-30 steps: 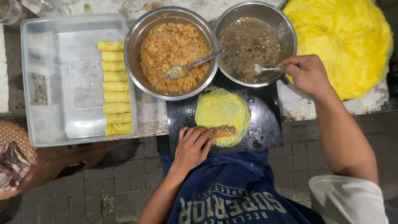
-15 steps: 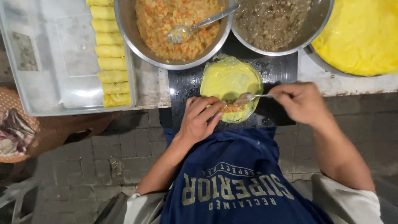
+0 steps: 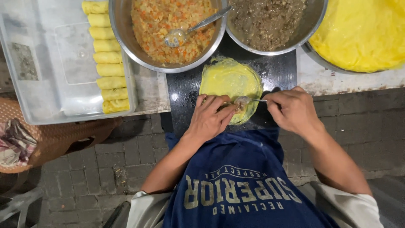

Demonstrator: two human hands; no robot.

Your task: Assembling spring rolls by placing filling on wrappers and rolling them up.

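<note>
A round yellow crepe [image 3: 230, 80] lies flat on a black board [image 3: 274, 71] at the table's near edge. My left hand [image 3: 211, 116] rests on the crepe's near edge, fingers over a small heap of filling. My right hand [image 3: 291, 109] grips a metal spoon [image 3: 247, 100] whose bowl touches the filling next to my left fingertips. Behind the board stand a steel bowl of orange vegetable filling [image 3: 168, 25] with a second spoon [image 3: 190, 29] in it, and a steel bowl of brown minced filling [image 3: 270, 21].
A clear plastic tray [image 3: 50, 76] at the left holds a column of several rolled yellow crepes [image 3: 105, 59]. A stack of yellow crepes [image 3: 363, 33] sits at the right. A woven brown basket with cloth [image 3: 21, 139] stands low at the left, over brick paving.
My right hand left the brown filling bowl and brought the spoon down to the crepe's near edge. My left hand stayed on the crepe. The view shifted closer.
</note>
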